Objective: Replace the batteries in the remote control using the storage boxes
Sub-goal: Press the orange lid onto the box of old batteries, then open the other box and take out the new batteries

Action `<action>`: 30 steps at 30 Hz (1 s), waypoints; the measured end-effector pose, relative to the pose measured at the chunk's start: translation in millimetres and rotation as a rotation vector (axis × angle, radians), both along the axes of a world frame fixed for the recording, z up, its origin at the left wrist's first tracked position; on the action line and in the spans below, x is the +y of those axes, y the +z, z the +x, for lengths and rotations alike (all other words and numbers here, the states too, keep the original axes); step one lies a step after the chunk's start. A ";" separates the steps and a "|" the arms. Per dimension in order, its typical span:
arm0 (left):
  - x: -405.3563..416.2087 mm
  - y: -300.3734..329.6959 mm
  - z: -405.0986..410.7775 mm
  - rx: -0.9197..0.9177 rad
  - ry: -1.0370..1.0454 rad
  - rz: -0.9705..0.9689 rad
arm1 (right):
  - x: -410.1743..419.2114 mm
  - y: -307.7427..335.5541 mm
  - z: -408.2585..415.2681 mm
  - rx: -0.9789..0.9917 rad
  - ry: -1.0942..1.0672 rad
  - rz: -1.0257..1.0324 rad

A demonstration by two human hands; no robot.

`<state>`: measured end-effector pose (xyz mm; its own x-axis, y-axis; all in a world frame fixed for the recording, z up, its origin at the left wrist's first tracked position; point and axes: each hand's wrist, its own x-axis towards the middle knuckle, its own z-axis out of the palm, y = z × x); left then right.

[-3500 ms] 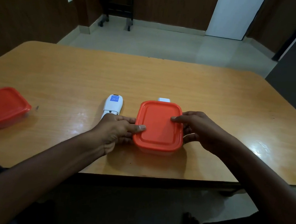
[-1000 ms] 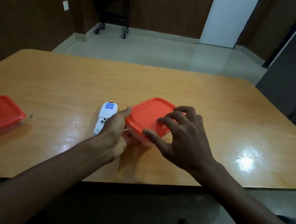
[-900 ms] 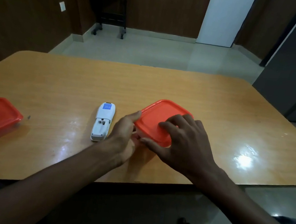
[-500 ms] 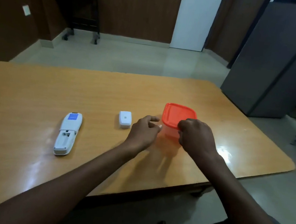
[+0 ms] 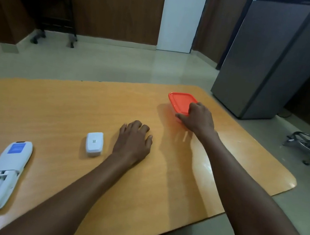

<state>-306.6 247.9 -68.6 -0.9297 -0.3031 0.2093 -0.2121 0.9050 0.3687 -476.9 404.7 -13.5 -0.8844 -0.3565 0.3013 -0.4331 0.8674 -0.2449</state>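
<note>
On the bench (image 5: 220, 185), the remote (image 5: 3, 176) lay back-up, battery bay open, beside its white cover (image 5: 94, 144). The left hand (image 5: 133, 144) rested flat, fingers spread, empty. The right hand (image 5: 197, 119) gripped the orange-lidded box (image 5: 181, 101).

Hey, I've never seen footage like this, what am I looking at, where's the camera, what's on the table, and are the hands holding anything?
There is no machine here. A camera worn on a person's head looks forward and down at their two bare arms. On the wooden table lie a white remote, back up, with its battery bay open, and beside it a small white cover lying apart. Farther right sits a box with an orange lid. The right hand grips the near corner of that box. The left hand rests on the table, holding nothing. No batteries show.
</note>
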 end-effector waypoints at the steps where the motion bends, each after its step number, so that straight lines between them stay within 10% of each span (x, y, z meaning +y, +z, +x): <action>1: -0.6 -1.7 -1.0 0.003 -0.002 -0.006 | -2.8 0.1 -12.2 -0.007 -0.006 -0.022; 19: -4.3 -12.0 -4.1 0.044 -0.007 -0.070 | -21.9 -8.1 -133.6 -0.096 -0.183 -0.296; 30: -4.4 4.6 3.8 0.084 0.039 0.076 | -35.4 14.3 -44.0 0.045 0.006 -0.170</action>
<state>-302.8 243.5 -64.0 -0.8973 -0.3562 0.2608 -0.2118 0.8657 0.4535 -520.9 369.3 0.8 -0.8666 -0.3024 0.3970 -0.4521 0.8124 -0.3682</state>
